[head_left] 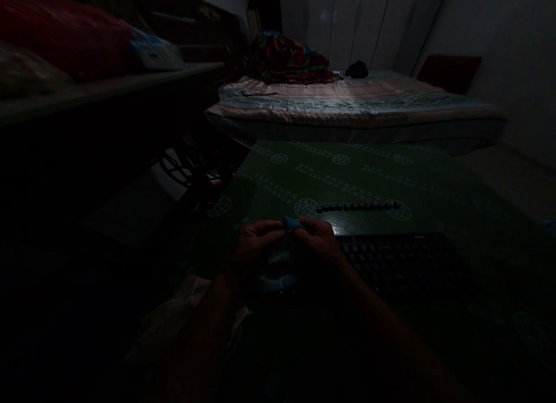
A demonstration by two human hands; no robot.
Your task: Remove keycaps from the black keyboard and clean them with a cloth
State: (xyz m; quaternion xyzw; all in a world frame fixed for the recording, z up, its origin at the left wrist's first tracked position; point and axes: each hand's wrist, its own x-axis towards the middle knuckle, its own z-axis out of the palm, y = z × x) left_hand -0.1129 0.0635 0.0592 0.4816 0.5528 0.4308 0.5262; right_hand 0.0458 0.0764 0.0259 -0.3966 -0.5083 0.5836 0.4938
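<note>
Both of my hands meet above the near part of the green table [278, 183], fingertips pinched together. Between them is a light blue and see-through plastic bag [292, 223], its blue corner sticking up from the fingers. My left hand [256, 241] grips it from one side, and my right hand [319, 241] from the other. Below the hands a pale, shiny part and a blue band show dimly. A black keyboard [403, 261] lies to the right, partly behind my right hand and forearm. Beyond it runs a row of small black pieces, probably keycaps [356, 207].
A crumpled pale cloth or bag [186, 304] is by my left forearm. At left, a shelf [191, 73] carries a red bundle [65, 32]. Past the table stands a bed [347, 102] with a patterned blanket [286, 58]. The room is very dark.
</note>
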